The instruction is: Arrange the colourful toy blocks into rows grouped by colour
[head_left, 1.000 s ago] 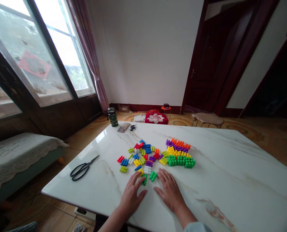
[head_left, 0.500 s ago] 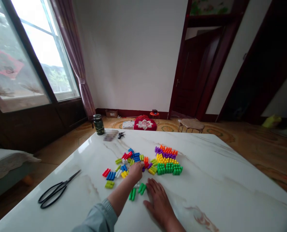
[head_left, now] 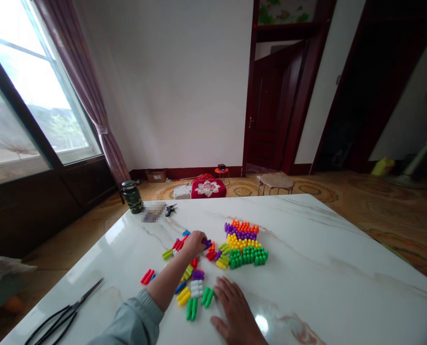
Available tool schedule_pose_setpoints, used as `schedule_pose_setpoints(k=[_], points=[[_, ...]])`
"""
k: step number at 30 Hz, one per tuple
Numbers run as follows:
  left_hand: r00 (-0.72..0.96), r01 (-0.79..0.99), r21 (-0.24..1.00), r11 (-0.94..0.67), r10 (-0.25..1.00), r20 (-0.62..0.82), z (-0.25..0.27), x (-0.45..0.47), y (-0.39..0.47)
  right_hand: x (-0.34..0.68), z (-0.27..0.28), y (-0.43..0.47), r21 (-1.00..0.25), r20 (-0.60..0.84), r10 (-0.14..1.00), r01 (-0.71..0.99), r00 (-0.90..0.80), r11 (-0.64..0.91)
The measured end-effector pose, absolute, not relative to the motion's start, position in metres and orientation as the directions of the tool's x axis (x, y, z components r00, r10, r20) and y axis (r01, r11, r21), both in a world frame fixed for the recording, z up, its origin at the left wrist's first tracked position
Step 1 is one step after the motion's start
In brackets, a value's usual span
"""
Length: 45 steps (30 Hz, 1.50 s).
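Observation:
My left hand [head_left: 197, 242] reaches into the scattered small plastic pieces, fingers curled and pinched together. Beside its fingertips is a purple piece [head_left: 207, 244]; what is between the fingers is hidden. My right hand [head_left: 234, 303] lies flat on the table, fingers spread, next to a green pair of pieces [head_left: 208, 297]. White pieces [head_left: 196, 288], a yellow group [head_left: 183, 296] and another green pair [head_left: 191, 309] lie left of it. Beyond it, knobbed pieces stand in color rows: green [head_left: 248, 257], yellow [head_left: 244, 242], purple [head_left: 240, 233] and orange [head_left: 245, 225].
Black-handled scissors [head_left: 69, 311] lie on the marble-patterned table [head_left: 306, 268] at left. A dark green flask [head_left: 132, 197], a blurred packet [head_left: 153, 212] and small black snips [head_left: 170, 210] are near the far left edge. A stool [head_left: 276, 181] stands beyond.
The view has shifted, so the table items appear moved. My left hand is farther into the pile's far side, uncovering purple and white pieces nearer me. My right hand still rests flat.

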<state>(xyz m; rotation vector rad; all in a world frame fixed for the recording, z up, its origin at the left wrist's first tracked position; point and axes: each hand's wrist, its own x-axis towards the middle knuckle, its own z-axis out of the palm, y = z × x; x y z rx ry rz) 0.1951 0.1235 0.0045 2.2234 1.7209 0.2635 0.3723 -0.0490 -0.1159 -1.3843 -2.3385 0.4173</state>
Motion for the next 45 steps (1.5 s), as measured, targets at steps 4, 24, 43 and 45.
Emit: schedule_pose_setpoints(k=[4, 24, 43, 45], points=[[0.165, 0.858, 0.475, -0.197, 0.980, 0.110, -0.001, 0.214, 0.150, 0.374, -0.127, -0.047, -0.408, 0.260, 0.854, 0.751, -0.450, 0.520], [0.142, 0.663, 0.719, -0.207, 0.978, 0.150, -0.074, 0.267, 0.188, 0.376, -0.148, -0.041, -0.298, 0.328, 0.815, 0.767, -0.477, 0.568], [0.140, 0.576, 0.794, -0.196, 0.980, 0.140, -0.070, 0.276, 0.178, 0.376, -0.131, -0.045, -0.399, 0.233, 0.853, 0.754, -0.467, 0.522], [0.130, 0.579, 0.791, -0.199, 0.980, 0.151, -0.070, 0.276, 0.177, 0.376, -0.130, -0.045, -0.405, 0.224, 0.852, 0.750, -0.473, 0.523]])
